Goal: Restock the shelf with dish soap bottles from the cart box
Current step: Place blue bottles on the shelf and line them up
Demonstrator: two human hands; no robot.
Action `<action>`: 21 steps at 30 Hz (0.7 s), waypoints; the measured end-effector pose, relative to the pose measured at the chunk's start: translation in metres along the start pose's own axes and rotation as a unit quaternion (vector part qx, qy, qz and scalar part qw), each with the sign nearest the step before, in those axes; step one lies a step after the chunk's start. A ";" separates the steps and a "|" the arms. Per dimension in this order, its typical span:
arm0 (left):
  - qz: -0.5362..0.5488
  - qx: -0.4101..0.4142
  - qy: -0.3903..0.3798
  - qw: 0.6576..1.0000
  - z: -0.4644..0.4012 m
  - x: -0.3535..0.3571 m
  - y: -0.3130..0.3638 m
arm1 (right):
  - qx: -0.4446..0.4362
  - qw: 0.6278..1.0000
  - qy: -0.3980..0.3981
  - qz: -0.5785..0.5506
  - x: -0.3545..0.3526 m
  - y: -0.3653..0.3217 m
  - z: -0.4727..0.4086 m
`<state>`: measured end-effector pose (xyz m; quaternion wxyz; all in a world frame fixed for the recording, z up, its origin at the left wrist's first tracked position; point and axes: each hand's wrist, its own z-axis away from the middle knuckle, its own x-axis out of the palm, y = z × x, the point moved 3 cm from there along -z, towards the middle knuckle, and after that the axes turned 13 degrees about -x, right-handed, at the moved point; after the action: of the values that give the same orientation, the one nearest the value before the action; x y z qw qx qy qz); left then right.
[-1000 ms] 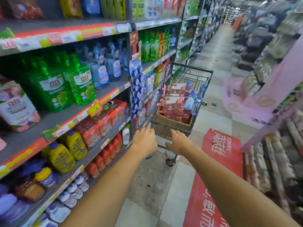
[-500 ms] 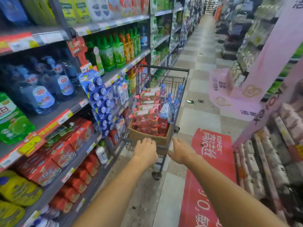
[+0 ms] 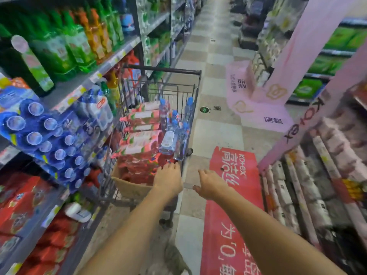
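A wire shopping cart [image 3: 163,69] stands in the aisle close to the left shelving. In it sits a cardboard box [image 3: 129,187] packed with red and pink refill packs [image 3: 142,142], and clear blue-capped bottles [image 3: 171,135] stand along its right side. My left hand [image 3: 168,178] grips the cart handle at the box's near right corner, fingers curled forward. My right hand [image 3: 211,183] is just right of the cart with loose fingers, its thumb at the end of the grey handle [image 3: 188,185]. Green and orange dish soap bottles [image 3: 79,42] fill the upper left shelf [image 3: 111,65].
Blue hanging packs [image 3: 49,133] jut out from the left shelf beside the cart. Red boxes [image 3: 21,205] fill the lower shelves. A red floor banner [image 3: 230,215] lies at right, with a pink display stand [image 3: 258,100] and stacked paper goods [image 3: 317,185] beyond. The tiled aisle runs ahead.
The cart has rolled forward along the aisle and the left shelves have slid past. My right hand has shifted right, off the handle's middle, to its end.
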<state>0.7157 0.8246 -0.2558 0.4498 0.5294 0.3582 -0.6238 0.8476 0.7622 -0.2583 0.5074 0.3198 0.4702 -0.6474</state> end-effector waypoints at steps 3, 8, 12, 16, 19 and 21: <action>0.021 -0.004 -0.017 1.000 -0.052 -0.003 -0.001 | 0.005 1.000 -0.023 -0.003 -0.016 0.014 -0.048; 0.028 -0.016 -0.042 0.999 -0.118 -0.008 -0.005 | 0.006 0.999 -0.032 -0.018 -0.029 0.029 -0.118; 0.009 -0.009 -0.061 0.998 -0.153 -0.006 -0.005 | 0.013 0.998 -0.046 -0.029 -0.034 0.040 -0.153; 0.004 -0.017 -0.074 0.997 -0.188 -0.002 -0.004 | 0.022 0.997 -0.055 -0.042 -0.040 0.058 -0.186; 0.012 -0.031 -0.087 0.996 -0.208 0.004 -0.004 | 0.025 0.996 -0.067 -0.060 -0.041 0.075 -0.214; 0.019 -0.045 -0.099 0.994 -0.222 0.006 -0.005 | 0.033 0.994 -0.066 -0.078 -0.041 0.088 -0.236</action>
<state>0.7862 1.0304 -0.3028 0.5180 0.4510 0.3291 -0.6481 0.9283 0.9931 -0.3298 0.4744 0.2547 0.4378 -0.7200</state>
